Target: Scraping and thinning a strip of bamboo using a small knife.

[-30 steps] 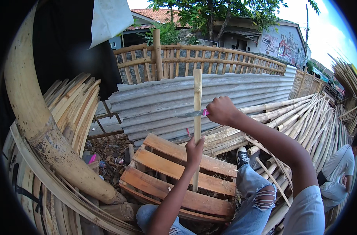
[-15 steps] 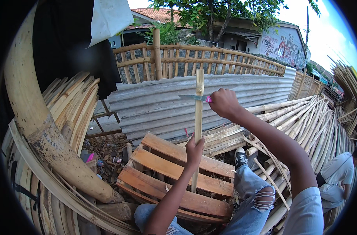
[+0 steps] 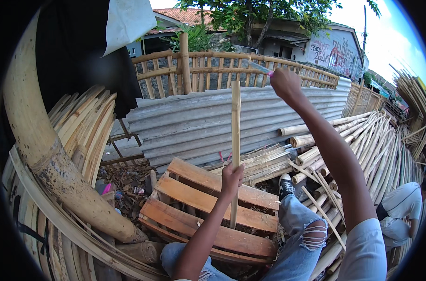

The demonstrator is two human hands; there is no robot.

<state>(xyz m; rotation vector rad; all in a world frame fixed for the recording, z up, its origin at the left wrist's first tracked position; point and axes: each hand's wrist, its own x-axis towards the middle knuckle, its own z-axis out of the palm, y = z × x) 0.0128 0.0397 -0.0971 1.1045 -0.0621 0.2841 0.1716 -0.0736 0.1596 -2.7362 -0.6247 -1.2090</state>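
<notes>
My left hand [image 3: 232, 180] is wrapped round a flat bamboo strip [image 3: 236, 122], which stands upright. The strip's lower end reaches down between the slats of a low wooden slatted platform [image 3: 199, 206]. Raised above and to the right of the strip's top, my right hand [image 3: 286, 84] grips a knife [image 3: 261, 69] with a pink handle. The blade points up and left, apart from the strip. A pale bit shows by the blade tip, too small to make out.
A thick bamboo pole [image 3: 68, 187] slants along the left beside stacked split strips [image 3: 89, 131]. Ahead stands a corrugated metal sheet [image 3: 189, 124] below a bamboo fence [image 3: 213, 70]. Bamboo poles [image 3: 362, 150] are piled at right, near another person [image 3: 400, 210].
My right hand has lifted the knife up and to the right, off the strip it was crossing near the top. The left hand still holds the strip in nearly the same place.
</notes>
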